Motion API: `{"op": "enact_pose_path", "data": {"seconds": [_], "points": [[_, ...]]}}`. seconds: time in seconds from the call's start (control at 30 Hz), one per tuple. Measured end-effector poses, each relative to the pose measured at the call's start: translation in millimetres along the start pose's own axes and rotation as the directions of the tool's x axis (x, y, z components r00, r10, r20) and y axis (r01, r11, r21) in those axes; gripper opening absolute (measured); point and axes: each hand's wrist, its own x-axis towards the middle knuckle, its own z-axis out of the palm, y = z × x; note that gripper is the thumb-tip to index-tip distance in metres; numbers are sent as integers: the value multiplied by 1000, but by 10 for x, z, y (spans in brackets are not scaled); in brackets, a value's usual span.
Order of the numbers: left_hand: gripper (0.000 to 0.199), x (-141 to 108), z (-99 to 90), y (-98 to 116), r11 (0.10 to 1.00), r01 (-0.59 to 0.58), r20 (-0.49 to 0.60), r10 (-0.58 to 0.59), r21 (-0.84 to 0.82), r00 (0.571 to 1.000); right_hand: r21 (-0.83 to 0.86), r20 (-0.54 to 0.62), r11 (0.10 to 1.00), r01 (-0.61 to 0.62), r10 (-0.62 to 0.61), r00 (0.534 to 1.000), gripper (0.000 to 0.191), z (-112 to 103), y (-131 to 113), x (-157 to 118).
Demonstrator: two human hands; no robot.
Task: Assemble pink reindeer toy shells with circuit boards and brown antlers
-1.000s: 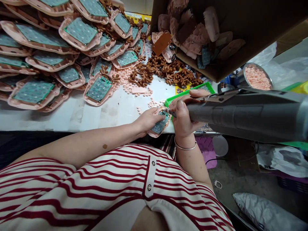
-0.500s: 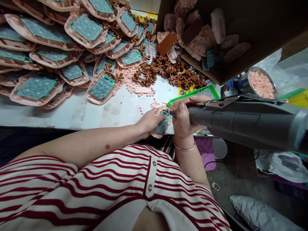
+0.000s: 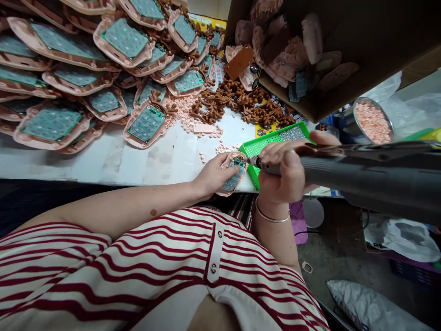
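My left hand [image 3: 215,174] grips a pink plastic casing [image 3: 225,192] with a green circuit board [image 3: 231,180] in it, at the table's front edge. Its thumb lies across the board. In my right hand [image 3: 284,172] is a dark grey electric screwdriver [image 3: 330,172], held nearly level with its tip pointing left. That tip is close to the casing's upper right edge; whether they touch I cannot tell. Under and behind my right hand lies a green perforated tray [image 3: 257,148] with small metal screws [image 3: 294,133] at its far end.
Stacked pink casings with boards [image 3: 51,122] fill the left side. Brown antler-shaped parts [image 3: 237,99] and small pink pieces [image 3: 186,110] are heaped behind my hands. A cardboard box [image 3: 330,96] of pink parts stands back right, beside a metal bowl [image 3: 374,122] of pink pieces.
My right hand has drawn the screwdriver back to the right, away from the middle of the board's top, uncovering more of the green tray. My left hand and the casing have barely moved.
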Motion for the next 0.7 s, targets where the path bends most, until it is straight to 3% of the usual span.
{"op": "enact_pose_path", "data": {"seconds": [0.07,0.13,0.2,0.3,0.37,0.47,0.53,0.6,0.7], "points": [[35,-22,-20,-20,993,-103,2,103,57,995,41,-127,992,121,-115,985,30,4,-132,64],[34,-43,-42,-18,970,-198,-4,201,137,980,7,-144,991,134,-131,981,40,-27,-236,98],[32,-67,-62,11,940,-270,-3,276,208,961,-22,-135,997,74,-76,988,57,-107,-304,110],[32,-112,-79,74,894,-350,20,359,279,933,69,-81,992,-106,111,990,45,-299,-384,120],[33,-138,-88,101,864,-384,27,397,325,917,140,20,956,-256,256,967,40,-426,-464,133],[34,-148,-108,92,820,-428,21,455,381,890,223,95,882,-416,405,909,50,-506,-628,141],[34,-138,-125,60,794,-459,17,494,400,869,283,54,850,-444,448,893,52,-469,-727,129],[34,-124,-140,25,781,-478,13,517,402,856,330,-17,856,-399,428,904,49,-395,-785,109],[35,-114,-152,-6,801,-476,18,505,364,863,357,-115,857,-373,436,892,52,-308,-800,100]]}}
